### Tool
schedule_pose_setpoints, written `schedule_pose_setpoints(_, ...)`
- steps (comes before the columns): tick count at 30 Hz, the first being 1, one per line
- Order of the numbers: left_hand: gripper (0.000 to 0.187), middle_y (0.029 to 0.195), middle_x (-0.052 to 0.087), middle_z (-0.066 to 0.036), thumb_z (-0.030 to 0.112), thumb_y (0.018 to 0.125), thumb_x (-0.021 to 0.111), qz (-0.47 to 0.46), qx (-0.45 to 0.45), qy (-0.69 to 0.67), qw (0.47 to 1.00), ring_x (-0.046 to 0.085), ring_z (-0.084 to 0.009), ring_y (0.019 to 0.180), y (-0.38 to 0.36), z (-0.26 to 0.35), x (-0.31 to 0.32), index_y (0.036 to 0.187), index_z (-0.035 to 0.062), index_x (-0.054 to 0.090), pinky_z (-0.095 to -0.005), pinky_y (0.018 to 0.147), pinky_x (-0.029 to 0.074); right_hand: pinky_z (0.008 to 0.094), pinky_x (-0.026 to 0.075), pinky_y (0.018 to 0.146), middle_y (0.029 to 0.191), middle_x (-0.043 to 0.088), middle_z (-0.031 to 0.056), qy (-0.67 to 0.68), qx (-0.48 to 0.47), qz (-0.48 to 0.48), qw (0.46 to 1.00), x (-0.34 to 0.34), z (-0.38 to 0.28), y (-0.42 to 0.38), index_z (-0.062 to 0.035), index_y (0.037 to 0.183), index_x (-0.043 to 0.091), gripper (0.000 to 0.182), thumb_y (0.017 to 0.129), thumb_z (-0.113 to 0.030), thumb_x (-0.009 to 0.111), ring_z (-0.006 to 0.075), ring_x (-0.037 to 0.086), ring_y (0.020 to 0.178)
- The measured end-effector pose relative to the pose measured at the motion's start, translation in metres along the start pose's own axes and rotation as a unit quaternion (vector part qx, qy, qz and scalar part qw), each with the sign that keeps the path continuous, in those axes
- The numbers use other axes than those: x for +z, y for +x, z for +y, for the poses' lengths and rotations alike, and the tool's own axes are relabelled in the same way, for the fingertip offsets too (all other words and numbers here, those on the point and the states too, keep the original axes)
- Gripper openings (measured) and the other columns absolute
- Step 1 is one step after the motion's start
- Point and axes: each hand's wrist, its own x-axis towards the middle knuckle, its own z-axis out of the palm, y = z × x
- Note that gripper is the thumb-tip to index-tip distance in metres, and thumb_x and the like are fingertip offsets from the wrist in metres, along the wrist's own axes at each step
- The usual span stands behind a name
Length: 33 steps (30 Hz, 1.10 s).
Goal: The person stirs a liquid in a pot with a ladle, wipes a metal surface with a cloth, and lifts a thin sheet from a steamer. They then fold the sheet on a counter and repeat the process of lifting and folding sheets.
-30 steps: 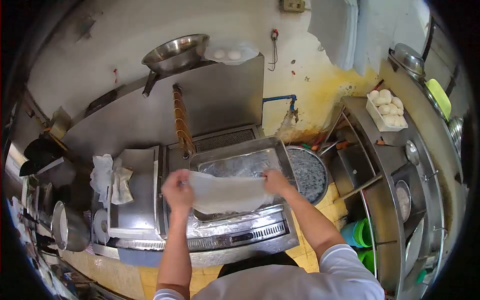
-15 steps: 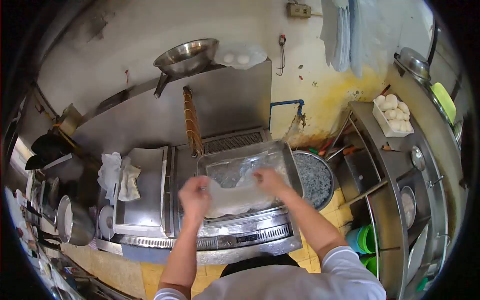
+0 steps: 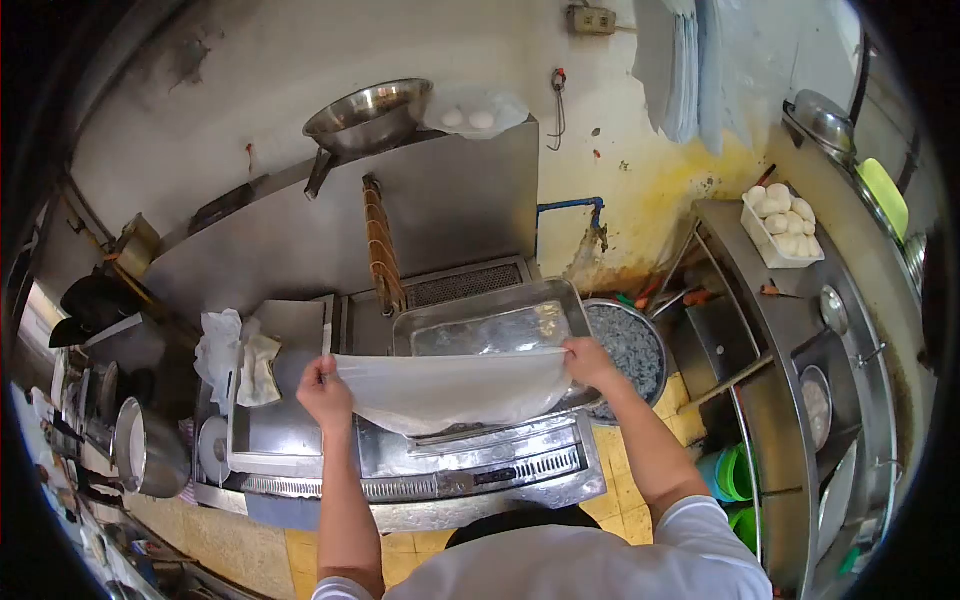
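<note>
A white plastic bag (image 3: 455,388) hangs stretched between my two hands, its upper edge pulled nearly straight and its lower edge sagging. My left hand (image 3: 326,394) pinches the left corner, over the steel counter. The right corner is gripped by my right hand (image 3: 591,362), near the right rim of a rectangular metal tray (image 3: 485,330). The tray lies on the stove top with a wet, shiny bottom; the bag covers its near side.
A round metal basin (image 3: 628,350) of grey, wet-looking bits stands right of the tray. Left is a steel pan (image 3: 285,425) with a white cloth (image 3: 260,370) on it. A steel bowl (image 3: 368,118) sits on the back ledge, and a white tub (image 3: 780,228) on the right counter.
My hands have moved apart, left hand leftward and right hand to the right. The bunched bag is now stretched wide, and the tray's bottom shows without the plastic that lay over it.
</note>
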Motion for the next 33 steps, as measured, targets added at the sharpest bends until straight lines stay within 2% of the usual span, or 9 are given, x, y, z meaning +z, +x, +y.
schedule_pose_setpoints(9,0.029,0.082,0.074,-0.019,0.027,0.097,0.075,-0.110,-0.161,0.250,0.948,0.071,-0.0317,0.076,-0.045,-0.097,0.015,0.095,-0.0018,0.075,-0.0436,0.076,0.054,0.0417,0.057,0.076,0.088,0.076,0.0207,0.081,0.062,0.021,0.995,-0.056,-0.018,-0.001,-0.0026,0.095,0.078,0.016,0.084,-0.014,0.072,0.0329,0.074,0.082)
schedule_pose_setpoints(11,0.029,0.104,0.074,-0.021,0.026,0.092,0.079,-0.147,-0.110,0.234,0.955,0.071,-0.0382,0.093,-0.049,-0.095,0.029,0.101,-0.0012,0.074,-0.0466,0.085,0.054,0.0376,0.056,0.074,0.084,0.076,0.0171,0.170,0.065,0.000,0.983,-0.071,-0.051,0.002,-0.0025,0.094,0.079,0.016,0.084,-0.015,0.076,0.0248,0.073,0.077)
schedule_pose_setpoints(15,0.054,0.131,0.068,-0.023,0.030,0.085,0.086,-0.289,-0.005,0.069,0.955,0.065,-0.0357,0.121,-0.059,0.029,0.085,0.127,0.0005,0.068,-0.0428,0.104,0.051,0.0348,0.055,0.072,0.083,0.076,0.0135,0.171,-0.054,-0.065,0.982,-0.074,-0.113,0.020,-0.0014,0.096,0.079,0.016,0.087,-0.014,0.076,0.0177,0.070,0.075)
schedule_pose_setpoints(17,0.060,0.141,0.065,-0.020,0.031,0.087,0.086,-0.416,0.081,-0.041,0.905,0.063,-0.0353,0.127,-0.069,0.096,0.104,0.134,0.0013,0.065,-0.0428,0.108,0.048,0.0352,0.055,0.072,0.083,0.076,0.0140,0.150,-0.134,-0.107,0.974,-0.085,-0.153,0.027,-0.0012,0.097,0.080,0.015,0.088,-0.012,0.075,0.0184,0.070,0.075)
schedule_pose_setpoints(19,0.047,0.132,0.070,-0.019,0.028,0.091,0.083,-0.527,0.045,-0.087,0.844,0.067,-0.0335,0.122,-0.071,0.152,0.109,0.128,0.0032,0.069,-0.0441,0.103,0.051,0.0317,0.055,0.077,0.089,0.077,0.0094,0.185,-0.122,-0.130,0.966,-0.101,-0.188,0.028,-0.0008,0.103,0.079,0.016,0.088,-0.008,0.075,0.0149,0.069,0.082)
schedule_pose_setpoints(22,0.037,0.116,0.075,-0.018,0.019,0.092,0.079,-0.545,0.020,-0.039,0.837,0.072,-0.0283,0.113,-0.053,0.186,0.112,0.125,0.0036,0.071,-0.0402,0.097,0.055,0.0311,0.055,0.084,0.101,0.077,0.0090,0.358,-0.133,-0.089,0.920,-0.102,-0.192,0.040,0.0003,0.113,0.076,0.025,0.089,-0.002,0.069,0.0150,0.069,0.092)
schedule_pose_setpoints(27,0.018,0.096,0.078,-0.018,0.006,0.091,0.074,-0.338,0.176,-0.071,0.922,0.078,-0.0253,0.092,-0.044,0.195,0.113,0.108,0.0034,0.077,-0.0381,0.081,0.059,0.0301,0.055,0.089,0.118,0.071,0.0077,0.439,-0.140,-0.115,0.880,-0.071,-0.202,0.044,0.0009,0.128,0.067,0.042,0.088,0.006,0.059,0.0138,0.065,0.103)
schedule_pose_setpoints(31,0.013,0.086,0.077,-0.015,0.005,0.090,0.075,-0.265,0.149,-0.091,0.948,0.075,-0.0204,0.077,-0.043,0.178,0.107,0.103,0.0028,0.077,-0.0348,0.070,0.057,0.0351,0.053,0.077,0.093,0.073,0.0099,0.293,0.018,-0.136,0.946,-0.023,-0.194,0.024,0.0024,0.107,0.072,0.024,0.086,-0.004,0.062,0.0161,0.064,0.086)
schedule_pose_setpoints(33,0.016,0.090,0.078,-0.016,0.002,0.087,0.073,-0.232,0.121,-0.056,0.964,0.077,-0.0253,0.082,-0.036,0.161,0.090,0.103,0.0032,0.078,-0.0350,0.075,0.058,0.0422,0.054,0.078,0.085,0.072,0.0185,0.248,-0.009,-0.081,0.965,0.022,-0.159,0.011,0.0038,0.102,0.072,0.024,0.087,-0.010,0.061,0.0268,0.068,0.081)
